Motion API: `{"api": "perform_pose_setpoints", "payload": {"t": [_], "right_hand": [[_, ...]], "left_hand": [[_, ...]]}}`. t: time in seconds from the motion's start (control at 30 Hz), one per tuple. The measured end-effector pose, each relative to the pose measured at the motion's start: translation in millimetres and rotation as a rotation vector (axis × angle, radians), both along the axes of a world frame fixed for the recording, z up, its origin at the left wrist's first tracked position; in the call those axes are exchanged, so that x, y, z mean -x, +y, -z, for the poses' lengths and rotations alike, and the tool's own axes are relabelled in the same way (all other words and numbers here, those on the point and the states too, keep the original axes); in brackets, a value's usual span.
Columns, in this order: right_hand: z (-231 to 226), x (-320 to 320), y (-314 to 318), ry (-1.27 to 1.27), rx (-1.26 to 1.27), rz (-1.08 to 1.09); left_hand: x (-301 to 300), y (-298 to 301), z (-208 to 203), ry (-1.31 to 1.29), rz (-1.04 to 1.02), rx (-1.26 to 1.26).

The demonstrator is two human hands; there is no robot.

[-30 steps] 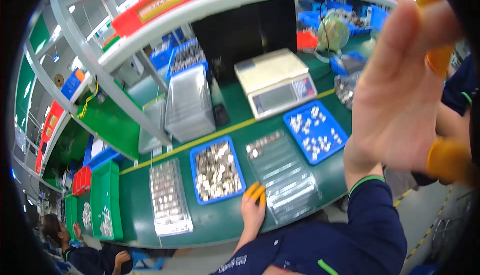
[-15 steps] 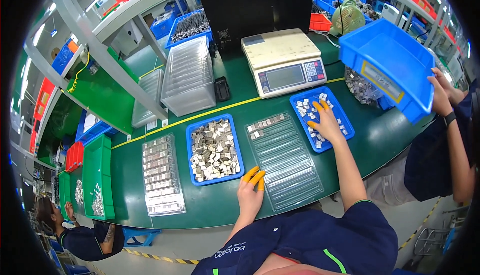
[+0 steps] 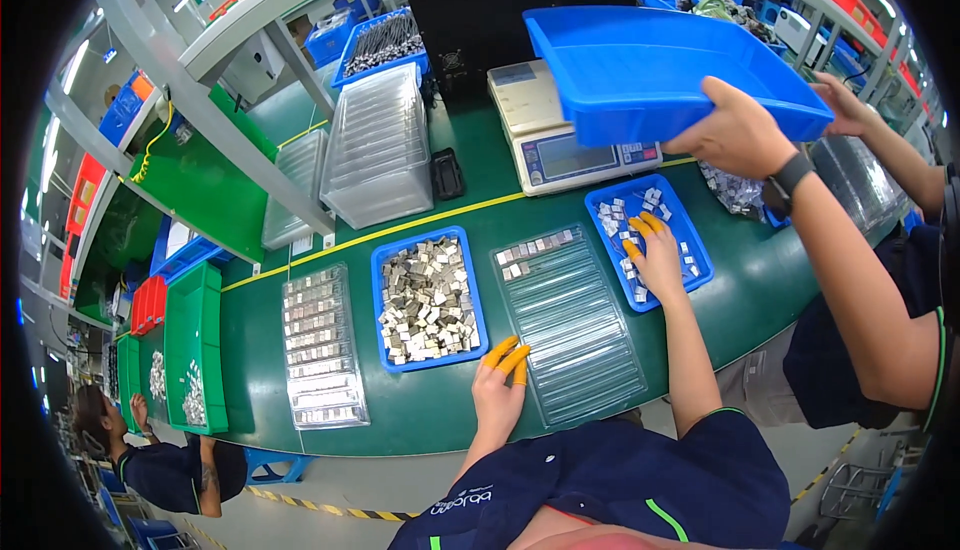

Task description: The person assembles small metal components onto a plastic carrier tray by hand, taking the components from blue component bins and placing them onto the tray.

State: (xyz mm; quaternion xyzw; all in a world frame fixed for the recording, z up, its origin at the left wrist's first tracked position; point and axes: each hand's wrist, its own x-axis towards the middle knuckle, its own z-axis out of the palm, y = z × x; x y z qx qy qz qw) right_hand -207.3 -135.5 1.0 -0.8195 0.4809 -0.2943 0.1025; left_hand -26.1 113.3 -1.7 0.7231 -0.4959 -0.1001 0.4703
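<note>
Yellow finger cots cover some fingertips on both of my hands. My right hand [image 3: 657, 262] reaches into a small blue tray [image 3: 699, 250] of scattered small white-and-metal parts [image 3: 612, 218], its thumb and fingers apart; nothing shows between them. My left hand [image 3: 497, 390] rests by the left edge of a clear plastic blister tray [image 3: 575, 340], fingers stretched out and holding nothing visible. Rows of small metal parts [image 3: 535, 244] fill only the top of that tray. Left of it lies a blue tray [image 3: 482, 320] heaped with small metal blocks [image 3: 428, 300].
A filled clear tray [image 3: 325, 350] lies farther left, beside green bins [image 3: 207, 350]. Behind stand stacked clear trays [image 3: 375, 155] and a weighing scale [image 3: 575, 155]. At right, a co-worker's hands [image 3: 735, 135] hold a large blue bin [image 3: 660, 70] over the scale. Another person [image 3: 165, 470] sits at far left.
The co-worker's blue bin has swung left, from the right side to over the scale. My right hand has shifted slightly down within the small blue tray; my left hand stays put.
</note>
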Motion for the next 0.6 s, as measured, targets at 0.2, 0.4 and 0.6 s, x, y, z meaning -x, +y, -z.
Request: {"api": "perform_pose_setpoints", "payload": {"t": [0.2, 0.4, 0.6], "right_hand": [[-2.6, -1.8, 2.2, 0.011, -0.027, 0.011], [-1.6, 0.0, 0.3, 0.021, -0.029, 0.017], [-0.6, 1.9, 0.3, -0.001, -0.013, 0.007]], "left_hand": [[-1.9, 0.8, -1.2, -0.044, 0.006, 0.023], [-1.4, -0.2, 1.3, -0.007, 0.014, -0.004], [0.4, -0.2, -1.3, -0.014, 0.006, -0.016]]}}
